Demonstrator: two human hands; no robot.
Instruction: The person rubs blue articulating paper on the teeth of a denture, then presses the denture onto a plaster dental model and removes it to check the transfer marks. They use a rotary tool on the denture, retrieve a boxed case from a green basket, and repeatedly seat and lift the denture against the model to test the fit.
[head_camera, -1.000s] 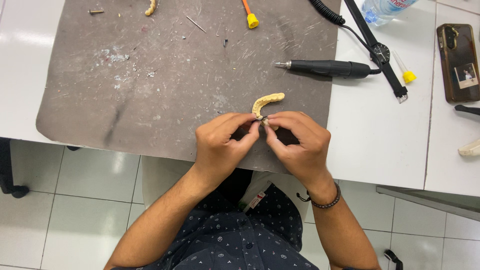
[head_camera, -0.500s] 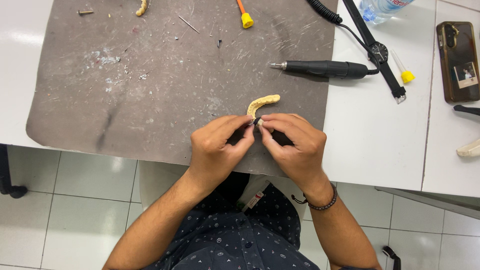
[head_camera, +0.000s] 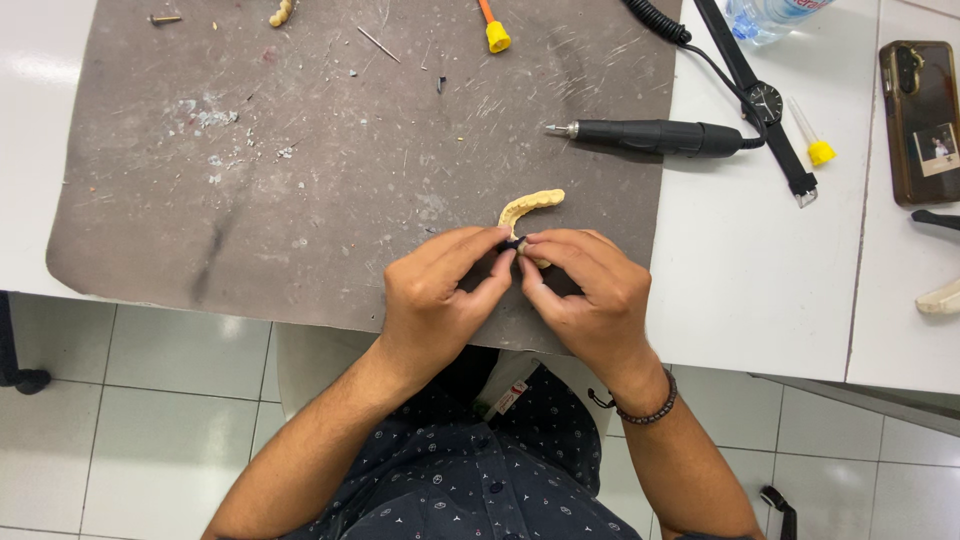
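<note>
Both hands (head_camera: 520, 290) pinch dental cast (head_camera: 530, 206) near mat edge (head_camera: 300, 310).

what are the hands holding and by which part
Both hands, left hand and right hand, pinch the near end of a yellow dental arch cast.

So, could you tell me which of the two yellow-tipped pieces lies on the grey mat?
The orange-stemmed yellow-tipped piece at the top edge of the grey mat. The other, clear-stemmed one, lies on the white table beside the wristwatch.
</note>
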